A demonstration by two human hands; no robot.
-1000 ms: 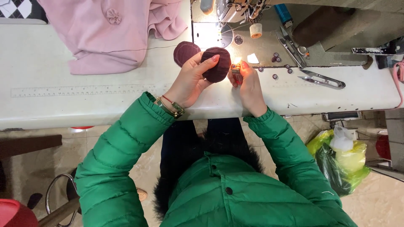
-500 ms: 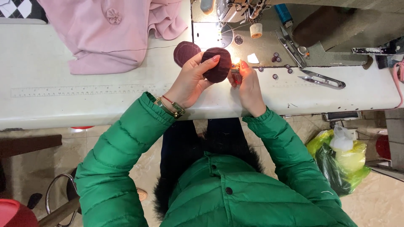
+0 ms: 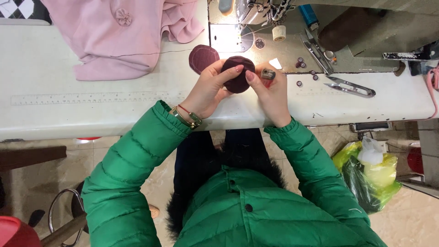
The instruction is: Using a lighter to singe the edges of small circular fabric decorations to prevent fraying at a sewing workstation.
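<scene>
Two hands meet over the front edge of the counter (image 3: pixel 68 114) in the head view, both reaching out of green puffy sleeves. My left hand (image 3: pixel 208 89) has its fingers (image 3: pixel 231 71) closed around a round dark maroon fabric piece (image 3: pixel 238 75), thumb underneath and forefinger laid across the top, holding it up just above the white surface. My right hand (image 3: pixel 272 93) comes in from the other side, its fingers touching the right edge of that same piece and pinched on a small lighter (image 3: pixel 268 74), which sits just beside the cloth. A second maroon oval piece (image 3: pixel 202 57) lies flat on the counter right behind my left hand, touching nothing I hold. Further left, a pink garment (image 3: pixel 123 36) with a little fabric flower is heaped on the counter, well apart from my hands, and a printed ruler strip (image 3: pixel 91 98) runs along the front edge below it. Behind my hands stands the sewing machine (image 3: pixel 260 11) with its lit plate. To the right lie thread snips (image 3: pixel 350 87) and a pair of scissors (image 3: pixel 315 50), with a few small dark buttons (image 3: pixel 299 64) scattered near them. Down on the floor to my right sits a yellow-green plastic bag (image 3: pixel 370 176).
</scene>
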